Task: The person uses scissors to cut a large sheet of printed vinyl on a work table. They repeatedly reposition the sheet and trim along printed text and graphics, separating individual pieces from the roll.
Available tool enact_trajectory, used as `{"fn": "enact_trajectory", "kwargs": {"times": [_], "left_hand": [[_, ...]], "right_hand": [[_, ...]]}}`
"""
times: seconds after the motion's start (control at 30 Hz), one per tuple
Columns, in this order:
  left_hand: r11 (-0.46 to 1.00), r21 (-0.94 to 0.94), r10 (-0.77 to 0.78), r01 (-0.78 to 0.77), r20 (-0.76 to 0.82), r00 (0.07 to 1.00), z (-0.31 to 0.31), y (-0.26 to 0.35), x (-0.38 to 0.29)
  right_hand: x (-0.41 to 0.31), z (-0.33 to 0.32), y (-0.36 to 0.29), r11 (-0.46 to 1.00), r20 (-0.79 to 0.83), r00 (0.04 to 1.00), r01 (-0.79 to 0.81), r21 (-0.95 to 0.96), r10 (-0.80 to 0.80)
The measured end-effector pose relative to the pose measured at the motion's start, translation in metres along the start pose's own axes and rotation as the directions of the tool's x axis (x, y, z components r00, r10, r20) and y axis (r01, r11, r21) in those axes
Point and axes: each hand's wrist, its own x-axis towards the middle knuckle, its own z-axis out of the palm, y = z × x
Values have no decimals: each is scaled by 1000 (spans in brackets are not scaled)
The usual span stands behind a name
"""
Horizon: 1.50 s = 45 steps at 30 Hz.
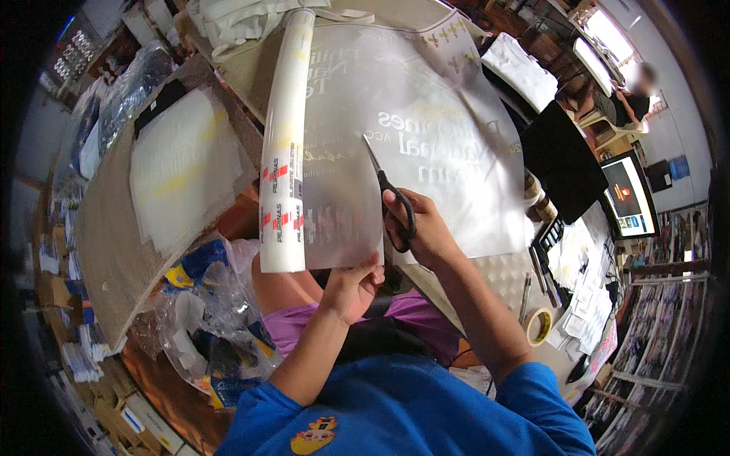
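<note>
My right hand (422, 228) grips a pair of black-handled scissors (393, 199), whose pointed tip lies over a printed translucent film sheet (456, 194). A cut edge runs down from the scissors, with a gap between the two parts of the film. My left hand (356, 285) pinches the lower edge of the left part, just left of that gap. Beside it, the film's left side is rolled into a long upright roll (285, 171) that bears printed writing and red marks. White and yellow mirrored lettering shows on the flat film.
Stacked film sheets (177, 171) lie on a board at the left, above plastic bags (211, 319). At right are a tape roll (538, 327), pens, papers (582, 308), a black panel (562, 162) and a monitor (630, 196). Another person (627, 105) sits at the far right.
</note>
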Motion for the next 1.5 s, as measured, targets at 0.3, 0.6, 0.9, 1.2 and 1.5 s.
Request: {"fn": "enact_trajectory", "kwargs": {"times": [0.3,0.6,0.9,1.2,1.5], "left_hand": [[965,-232,-96,124,129,987,-6,15,-7],[932,-317,-100,173,235,967,-7,21,-6],[932,-313,-117,182,216,969,-2,25,-8],[890,-402,-109,217,274,955,-5,15,-8],[915,-332,-157,229,229,961,-8,21,-14]], "right_hand": [[40,43,14,975,-214,974,119,188,-77],[80,44,-1,941,-270,954,205,268,-131],[121,29,-10,935,-303,945,215,283,-126],[154,9,-30,937,-289,948,217,276,-134],[168,-36,-42,972,-191,975,152,177,-117]]}}
